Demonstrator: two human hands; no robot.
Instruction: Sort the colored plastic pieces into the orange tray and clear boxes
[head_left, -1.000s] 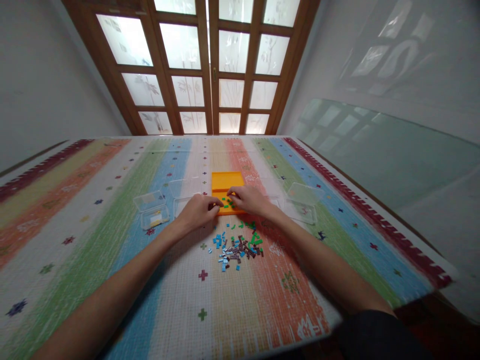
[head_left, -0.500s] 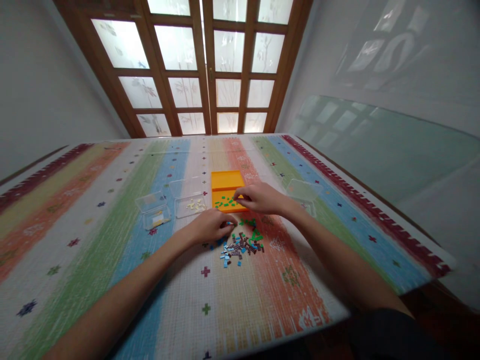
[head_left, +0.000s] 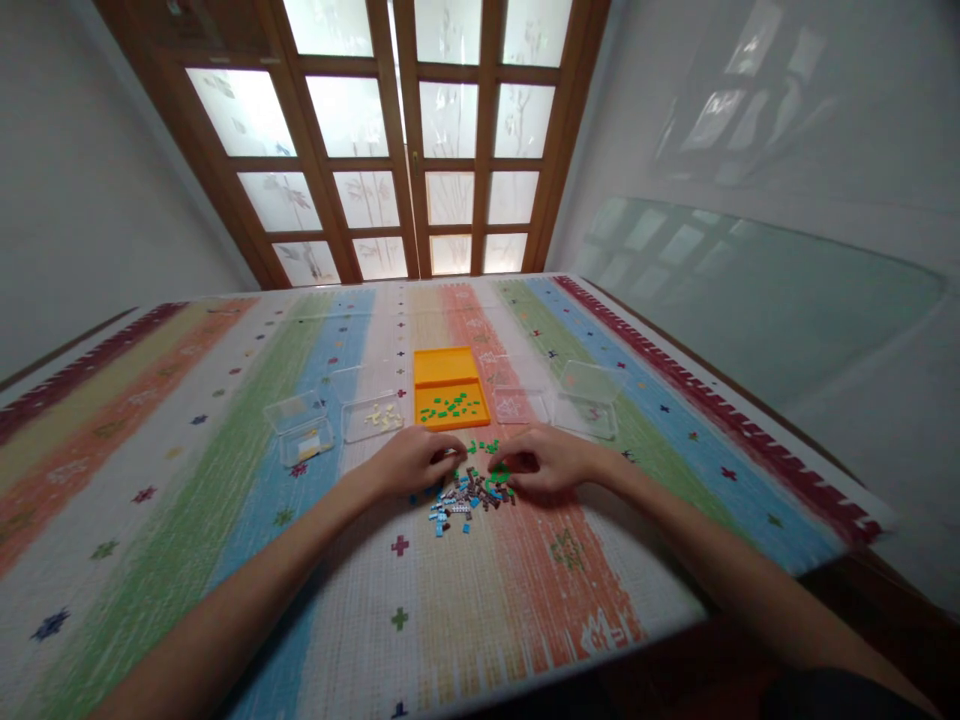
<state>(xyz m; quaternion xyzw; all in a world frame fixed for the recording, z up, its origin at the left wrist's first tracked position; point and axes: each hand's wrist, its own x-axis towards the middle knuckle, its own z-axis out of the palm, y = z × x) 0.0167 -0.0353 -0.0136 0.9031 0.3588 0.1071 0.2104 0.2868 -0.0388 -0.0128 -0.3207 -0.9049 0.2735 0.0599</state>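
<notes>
Sorting seems partway through, judging by the lay of things: green pieces (head_left: pixel 452 406) lie in the orange tray (head_left: pixel 450 368), pale yellow ones in a clear box (head_left: pixel 373 417) to its left. A mixed pile (head_left: pixel 469 493) of blue, brown and green bits lies on the worktop (head_left: pixel 187 520) just in front of the tray, so a fair share looks unsorted. Left hand (head_left: pixel 416 460) rests at the pile's left edge, fingers curled down onto the pieces; cannot tell whether it has any pinched. Right hand (head_left: pixel 547 461) sits at the pile's right edge, fingertips together over green bits, grip hidden. Another clear box (head_left: pixel 305 432) stands further left with something small inside. Two more clear boxes (head_left: pixel 591 400) stand right of the tray; contents not readable. Nothing lies between pile and tray save a few loose green pieces.
</notes>
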